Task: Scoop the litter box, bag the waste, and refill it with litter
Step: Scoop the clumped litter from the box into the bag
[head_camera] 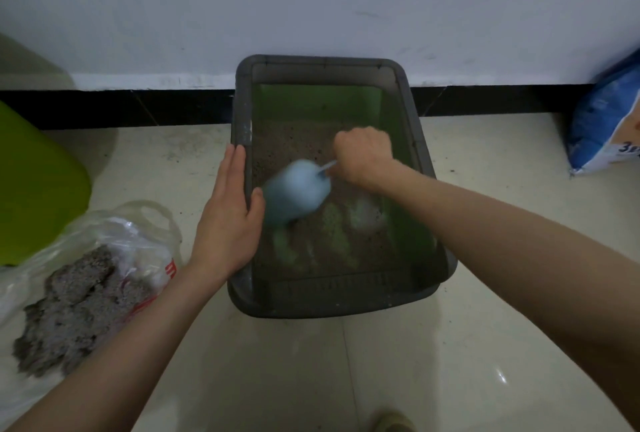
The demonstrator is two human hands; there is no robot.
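Note:
A grey litter box with green inner walls stands on the floor against the wall. Brown litter covers its bottom thinly, with pale streaks of bare floor near the front. My right hand grips the handle of a light blue scoop, which is blurred and points down-left into the litter. My left hand rests flat on the box's left rim with straight fingers. A clear plastic bag lies open on the floor at the left, with a heap of grey clumped waste on it.
A blue and white litter sack leans against the wall at the far right. A lime-green plastic object stands at the left edge. The floor is pale tile, with a black skirting strip along the wall. A foot shows at the bottom.

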